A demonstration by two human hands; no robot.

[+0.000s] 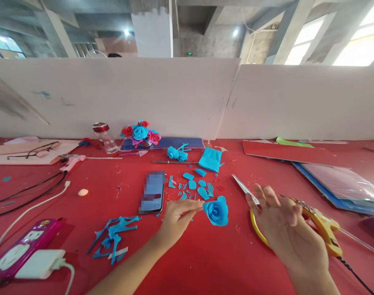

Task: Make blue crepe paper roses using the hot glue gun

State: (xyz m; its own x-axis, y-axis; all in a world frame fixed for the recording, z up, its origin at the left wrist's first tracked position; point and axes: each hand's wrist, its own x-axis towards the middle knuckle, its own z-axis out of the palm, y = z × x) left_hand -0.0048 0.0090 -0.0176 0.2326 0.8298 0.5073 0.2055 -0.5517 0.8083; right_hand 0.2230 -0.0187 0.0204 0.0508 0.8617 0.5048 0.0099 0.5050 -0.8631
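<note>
My left hand [178, 216] pinches a blue paper rose [216, 211] by its base, just above the red table [205, 254]. My right hand [286, 229] hovers to the right of the rose with its fingers spread, holding nothing. Under and behind it lie yellow-handled scissors [251, 205] and a yellow glue gun [323, 227]. Several cut blue paper petals [196, 186] lie beyond the rose, next to a phone [152, 192].
Blue paper scraps [113, 237] lie front left near a power strip [23, 246] and white charger [41, 264]. Farther back stand a bouquet of paper roses [140, 133], a glass jar [104, 137], two blue roses [177, 153], folded blue paper [210, 159], another glue gun [72, 162]. Paper sheets [334, 180] lie right. A white partition [187, 98] runs behind.
</note>
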